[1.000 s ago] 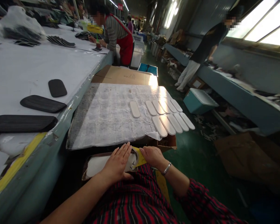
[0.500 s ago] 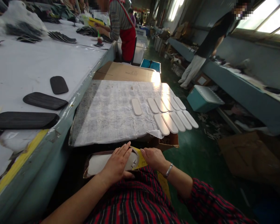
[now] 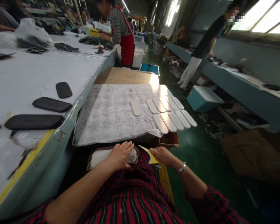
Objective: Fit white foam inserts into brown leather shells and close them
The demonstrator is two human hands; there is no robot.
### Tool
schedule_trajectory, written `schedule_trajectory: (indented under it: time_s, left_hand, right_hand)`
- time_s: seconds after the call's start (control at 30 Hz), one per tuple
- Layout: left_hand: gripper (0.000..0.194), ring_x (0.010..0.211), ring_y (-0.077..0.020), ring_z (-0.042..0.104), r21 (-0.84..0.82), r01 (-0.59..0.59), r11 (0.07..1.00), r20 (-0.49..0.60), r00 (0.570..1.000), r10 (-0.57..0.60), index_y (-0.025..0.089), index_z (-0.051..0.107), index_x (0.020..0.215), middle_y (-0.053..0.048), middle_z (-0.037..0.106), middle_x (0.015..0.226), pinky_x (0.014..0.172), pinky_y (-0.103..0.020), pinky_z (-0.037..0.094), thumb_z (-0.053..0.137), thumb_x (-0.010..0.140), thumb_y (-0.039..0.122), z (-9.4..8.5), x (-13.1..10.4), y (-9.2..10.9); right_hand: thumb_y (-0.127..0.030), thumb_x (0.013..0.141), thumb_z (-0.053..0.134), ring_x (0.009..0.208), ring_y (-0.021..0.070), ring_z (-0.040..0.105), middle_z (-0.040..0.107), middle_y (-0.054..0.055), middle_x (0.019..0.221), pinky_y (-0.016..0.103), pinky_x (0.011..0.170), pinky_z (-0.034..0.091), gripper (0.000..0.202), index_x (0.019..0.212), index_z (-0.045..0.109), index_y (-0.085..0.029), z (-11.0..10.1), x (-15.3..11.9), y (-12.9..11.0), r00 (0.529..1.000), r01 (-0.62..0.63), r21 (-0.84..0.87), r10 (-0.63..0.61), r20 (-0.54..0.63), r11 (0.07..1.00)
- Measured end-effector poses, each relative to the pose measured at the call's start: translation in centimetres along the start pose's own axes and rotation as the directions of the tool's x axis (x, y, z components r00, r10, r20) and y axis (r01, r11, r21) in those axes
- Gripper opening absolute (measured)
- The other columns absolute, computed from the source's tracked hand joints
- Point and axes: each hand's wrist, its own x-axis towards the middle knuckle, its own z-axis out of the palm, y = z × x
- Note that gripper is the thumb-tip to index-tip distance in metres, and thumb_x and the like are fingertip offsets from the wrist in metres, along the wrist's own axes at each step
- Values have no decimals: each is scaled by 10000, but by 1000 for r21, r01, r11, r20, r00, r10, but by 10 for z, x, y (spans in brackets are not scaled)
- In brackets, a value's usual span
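My left hand (image 3: 121,156) lies flat, its fingers stretched out, on a long white rounded piece (image 3: 99,156) with dark edging on my lap; dark marks show at its right end. My right hand (image 3: 162,155) is closed on a yellow scraper-like piece (image 3: 154,158) with a curved pale edge, held just right of the white piece and apart from it. In front, a cloth-covered board (image 3: 112,112) bears one white oval pad (image 3: 136,108) by itself and two rows of similar pads (image 3: 176,121) at its right.
On the left table (image 3: 25,74) lie several black rounded pieces (image 3: 51,104). A person in a red apron (image 3: 127,49) stands ahead, another person (image 3: 202,46) at the right bench. A teal bin (image 3: 204,98) and cardboard boxes (image 3: 254,155) are at right.
My right hand has moved right, taking the yellow piece away from the end of the white piece. My left hand stays on the white piece. The view has shifted slightly.
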Motion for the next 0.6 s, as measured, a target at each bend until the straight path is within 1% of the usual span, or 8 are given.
schedule_trajectory:
  time_s: [0.07,0.13,0.2,0.3,0.37,0.47,0.6]
  left_hand:
    - [852,1282,-292,264,25,-27,999,2,1000,27,224,309,1332,-69,274,1412,1006,-509,266,661,585,436,1,1,2]
    - [802,1282,-295,261,42,-48,998,6,999,48,244,317,1325,-57,274,1412,996,-537,259,645,615,421,3,2,4]
    - [796,1284,-296,257,48,-54,997,3,999,54,235,324,1323,-70,277,1410,1002,-540,246,647,621,428,4,1,5]
    - [806,1295,-281,240,42,-46,998,-28,999,47,210,315,1327,-96,269,1411,1031,-513,215,656,626,415,8,-2,5]
    - [823,1300,-271,232,19,-42,999,-50,998,42,186,308,1329,-114,263,1411,1048,-496,192,662,622,416,10,-4,4]
    - [830,1296,-272,244,-25,-42,999,-70,997,40,155,329,1317,-138,280,1399,1056,-496,180,673,608,418,11,-7,3]
    - [778,1283,-275,273,-64,-59,996,-88,995,53,182,372,1293,-124,319,1383,1048,-513,189,680,606,378,9,-7,2]
  right_hand:
    - [-553,867,237,497,72,333,438,-14,541,209,467,227,554,588,473,-137,6,-8,10,997,-10,-42,7,-73,999]
    - [-530,881,225,522,78,376,484,-6,569,212,490,233,546,606,492,-142,12,-15,12,992,-3,-98,-10,-129,995]
    - [-521,888,217,537,83,407,516,-1,585,220,508,232,543,612,499,-148,18,-18,8,981,-9,-188,-27,-190,982]
    - [-527,888,223,550,93,452,551,8,598,237,521,224,537,624,507,-156,27,-22,-3,965,-55,-354,-41,-258,933]
    - [-503,899,214,581,102,496,578,15,628,246,534,230,523,651,522,-162,32,-24,-9,958,-87,-437,-46,-284,895]
    - [-451,924,169,636,113,547,602,20,675,241,563,268,507,706,531,-171,38,-25,-16,947,-131,-498,-41,-319,857]
    - [-462,921,167,702,142,585,619,26,741,239,601,328,478,778,529,-185,45,-23,-23,949,-155,-535,-25,-314,831]
